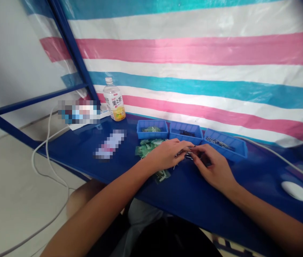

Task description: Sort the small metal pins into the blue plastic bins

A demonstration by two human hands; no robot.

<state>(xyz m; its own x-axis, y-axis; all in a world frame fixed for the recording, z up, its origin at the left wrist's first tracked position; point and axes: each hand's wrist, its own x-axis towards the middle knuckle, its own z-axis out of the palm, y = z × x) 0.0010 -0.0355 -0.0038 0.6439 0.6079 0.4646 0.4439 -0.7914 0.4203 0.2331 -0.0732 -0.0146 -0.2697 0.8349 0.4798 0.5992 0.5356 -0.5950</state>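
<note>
My left hand (171, 153) and my right hand (212, 166) meet fingertip to fingertip above the blue tabletop. Both are closed, with fingers pinched around something thin and dark that is too small and blurred to name. Shiny metal pieces (188, 156), perhaps screws, show just below the fingertips. Small green-tinted plastic packets (147, 147) lie heaped beside and partly behind my left wrist. Another packet (162, 175), with slim metal pieces in it, rests under the left forearm.
Along the back stand a blue bin (152, 134) of greenish packets, a blue bin (186, 132) of dark pieces and a blue bin (225, 148) of metal screws. A drink bottle (115, 101) stands left; a white oval object (296, 191) lies right. White cables (48, 142) hang at left.
</note>
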